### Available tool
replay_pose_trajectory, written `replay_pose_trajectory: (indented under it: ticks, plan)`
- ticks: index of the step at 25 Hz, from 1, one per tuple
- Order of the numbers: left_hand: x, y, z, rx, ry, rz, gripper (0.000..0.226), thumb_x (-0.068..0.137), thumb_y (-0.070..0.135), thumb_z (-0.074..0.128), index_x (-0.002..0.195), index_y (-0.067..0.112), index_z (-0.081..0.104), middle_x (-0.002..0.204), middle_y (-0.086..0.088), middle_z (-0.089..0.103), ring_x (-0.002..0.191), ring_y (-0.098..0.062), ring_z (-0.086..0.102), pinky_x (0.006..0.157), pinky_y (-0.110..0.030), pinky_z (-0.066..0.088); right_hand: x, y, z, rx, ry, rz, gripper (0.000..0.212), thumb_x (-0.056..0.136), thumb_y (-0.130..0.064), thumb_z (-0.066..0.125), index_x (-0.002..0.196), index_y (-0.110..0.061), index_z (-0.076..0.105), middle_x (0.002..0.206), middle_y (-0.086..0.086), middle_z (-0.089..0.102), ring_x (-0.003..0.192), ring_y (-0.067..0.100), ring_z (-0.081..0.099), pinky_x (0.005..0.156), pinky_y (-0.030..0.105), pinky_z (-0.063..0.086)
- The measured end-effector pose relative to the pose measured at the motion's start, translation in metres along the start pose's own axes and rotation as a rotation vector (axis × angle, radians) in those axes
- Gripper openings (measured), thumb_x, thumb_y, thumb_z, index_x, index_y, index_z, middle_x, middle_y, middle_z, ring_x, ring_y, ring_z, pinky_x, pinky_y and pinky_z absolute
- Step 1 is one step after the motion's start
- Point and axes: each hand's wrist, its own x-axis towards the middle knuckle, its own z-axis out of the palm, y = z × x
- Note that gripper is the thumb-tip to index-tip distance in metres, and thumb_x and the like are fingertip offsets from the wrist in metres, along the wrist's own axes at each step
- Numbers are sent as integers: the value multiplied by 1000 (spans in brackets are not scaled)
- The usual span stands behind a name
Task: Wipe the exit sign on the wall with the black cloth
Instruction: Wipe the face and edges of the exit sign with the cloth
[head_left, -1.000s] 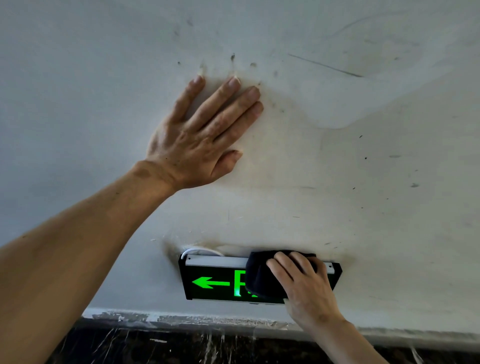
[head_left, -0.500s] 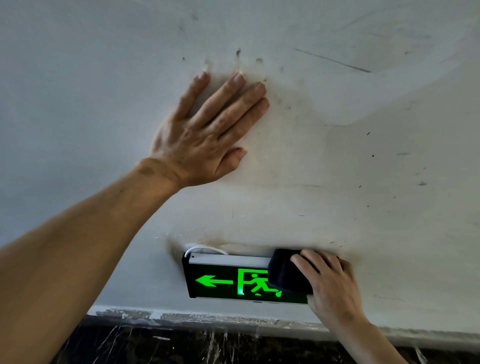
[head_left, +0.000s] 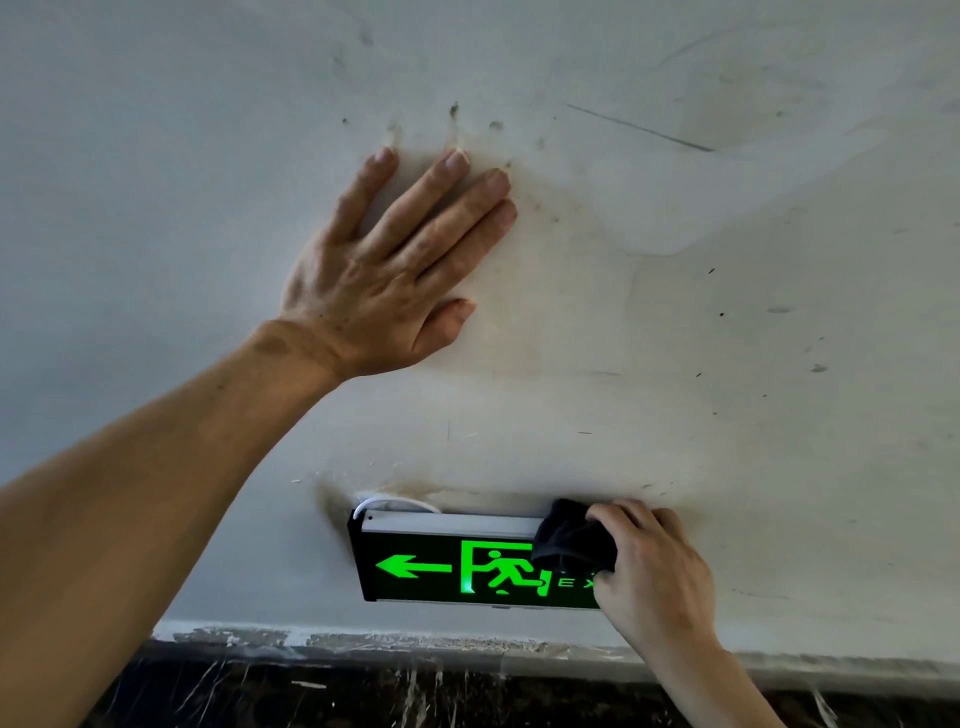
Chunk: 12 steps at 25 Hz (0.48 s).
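Over the last second the right hand (head_left: 657, 571) has carried the black cloth (head_left: 574, 538) rightward along the exit sign (head_left: 457, 561), from about its middle out to its right end, so the running-figure pictogram that was covered a moment ago now shows in full, along with the first letters of "EXIT" beside it. That suggests one pass across the face is nearly done; the far right end is hidden under the cloth and hand, so whether it has been wiped clean cannot be told, and the left part with the arrow may want another stroke back the other way. The right hand is curled closed around the bunched cloth, fingers over the top, pressing it against the sign's upper right corner. The left hand (head_left: 384, 270) has not moved: it lies flat and spread on the wall (head_left: 727, 338) well above the sign, holding nothing, apparently as a brace. The sign sits low on the wall, just above the dark skirting (head_left: 415, 696), a black box with a pale top edge, lit green arrow pointing left, and a white cable (head_left: 389, 503) looping out behind its upper left corner. The wall around it is scuffed and stained.
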Motion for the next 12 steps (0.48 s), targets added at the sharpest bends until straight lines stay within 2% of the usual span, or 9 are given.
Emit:
replay_pose_trajectory:
  ticks: [2, 4, 6, 9, 11, 12]
  plan:
    - [0, 1, 0, 2, 1, 4, 65, 101, 42, 36, 156, 9, 31, 158, -9, 29, 145, -32, 30, 116, -56, 21, -10, 5, -1, 108, -30, 70, 46, 70, -15, 61, 109, -41, 59, 111, -21, 58, 105, 13, 49, 68, 25, 46]
    - [0, 0, 1, 13, -1, -1, 65, 101, 42, 35, 156, 9, 31, 159, -9, 29, 145, -32, 30, 117, -56, 20, -26, 9, 3, 250, -112, 138, 37, 73, -15, 61, 95, -43, 58, 103, -21, 57, 100, 11, 51, 73, 26, 45]
    - [-1, 0, 1, 23, 2, -6, 65, 101, 42, 34, 156, 9, 32, 159, -9, 29, 146, -32, 29, 117, -56, 20, -45, 12, 10, 494, -141, 255, 37, 71, -11, 67, 83, -44, 56, 98, -15, 59, 95, 15, 54, 75, 27, 40]
    - [0, 2, 0, 15, 7, 1, 65, 101, 42, 35, 156, 9, 33, 159, -10, 30, 145, -33, 30, 115, -57, 23, -60, 30, 21, 889, -18, 487, 45, 66, 9, 68, 83, -32, 65, 91, 1, 67, 90, 25, 62, 77, 35, 41]
    - [1, 2, 0, 14, 10, 4, 66, 100, 42, 37, 156, 8, 33, 159, -10, 30, 145, -33, 30, 116, -56, 21, -60, 43, 21, 1016, 82, 591, 49, 67, 18, 63, 92, -24, 63, 86, 9, 68, 88, 31, 63, 79, 40, 44]
    - [1, 2, 0, 17, 17, 2, 66, 100, 42, 37, 156, 8, 33, 159, -10, 30, 145, -33, 30, 117, -56, 20, -58, 49, 19, 1048, 147, 629, 51, 68, 20, 63, 97, -22, 58, 87, 7, 66, 88, 31, 62, 79, 39, 44]
